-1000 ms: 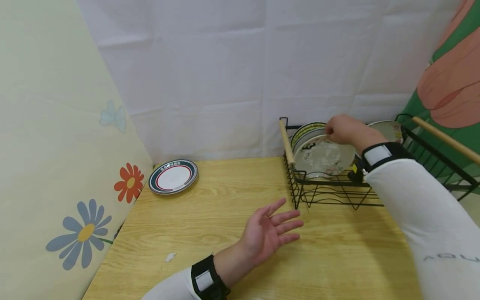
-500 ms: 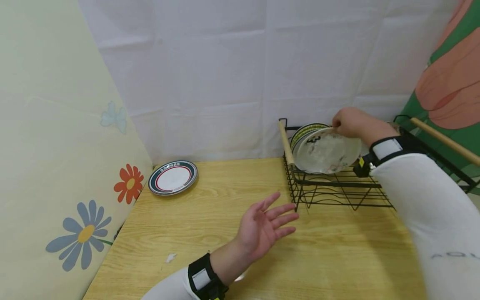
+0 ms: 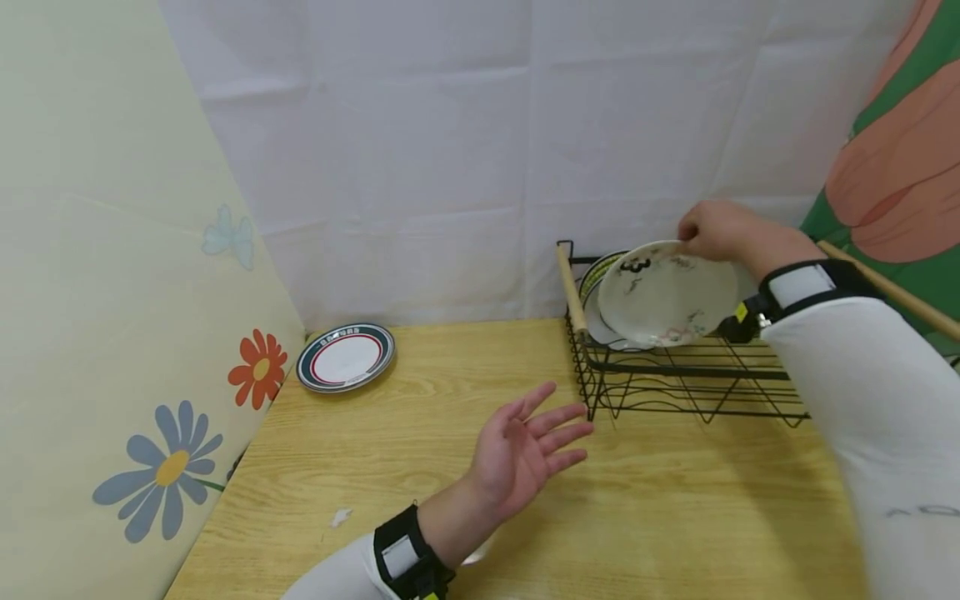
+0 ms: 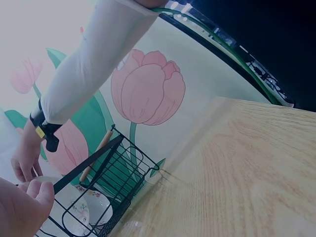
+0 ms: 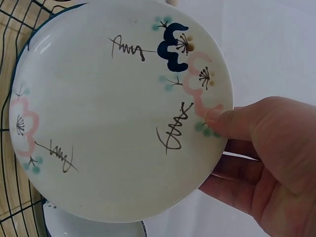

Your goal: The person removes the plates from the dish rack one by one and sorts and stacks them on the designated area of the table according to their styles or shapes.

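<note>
My right hand [image 3: 722, 232] pinches the upper rim of a cream plate [image 3: 667, 296] with painted flowers, thumb on its face and fingers behind, as the right wrist view shows. The plate is tilted and stands at the left part of a black wire dish rack [image 3: 705, 367]. Behind it, plates with a green-yellow patterned rim [image 3: 596, 273] lean in the rack, partly hidden. My left hand [image 3: 517, 454] hovers over the table, palm up with spread fingers, holding nothing, in front of the rack's left corner.
A white plate with a dark green rim [image 3: 347, 358] lies at the table's back left. The rack has wooden handles [image 3: 572, 287] at its ends. Another flowered plate [image 4: 98, 205] stands in the rack's other end. A white scrap [image 3: 341, 517] lies on the wooden table.
My right hand has moved up and to the right, drawing the cream plate upward and away from the plates behind it. My left hand has shifted slightly left.
</note>
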Tool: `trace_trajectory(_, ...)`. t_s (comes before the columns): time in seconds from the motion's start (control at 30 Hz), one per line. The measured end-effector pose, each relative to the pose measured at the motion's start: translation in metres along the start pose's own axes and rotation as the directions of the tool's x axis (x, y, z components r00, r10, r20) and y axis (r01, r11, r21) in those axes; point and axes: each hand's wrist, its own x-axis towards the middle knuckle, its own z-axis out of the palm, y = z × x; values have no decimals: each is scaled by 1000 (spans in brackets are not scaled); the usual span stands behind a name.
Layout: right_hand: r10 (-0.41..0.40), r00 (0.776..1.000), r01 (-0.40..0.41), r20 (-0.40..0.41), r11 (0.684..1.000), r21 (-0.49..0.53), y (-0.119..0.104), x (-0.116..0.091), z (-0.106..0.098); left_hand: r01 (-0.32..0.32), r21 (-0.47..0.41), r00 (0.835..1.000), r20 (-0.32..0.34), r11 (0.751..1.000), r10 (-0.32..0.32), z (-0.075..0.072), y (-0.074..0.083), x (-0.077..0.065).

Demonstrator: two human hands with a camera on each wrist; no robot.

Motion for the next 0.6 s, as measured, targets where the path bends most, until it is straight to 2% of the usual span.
trace_trajectory(0.27, 100, 995, -100, 3, 993, 66, 12, -8, -18, -17, -7, 1000, -6, 1000, 17, -1, 11, 2)
trace_trajectory(0.37, 138, 990, -136, -8, 983, 124, 20, -11, -20, -28, -15, 1000, -4, 999, 28, -3, 15, 3)
trace_trajectory(0.47, 199, 980, -192, -5, 953, 234, 30, -16, -19, -41, -17, 999, -2, 999, 41, -5, 21, 3)
trace_trajectory(0.6, 290, 957, -272, 3, 893, 357, 41, -23, -16, -57, -16, 998, -10, 998, 57, -9, 31, 3)
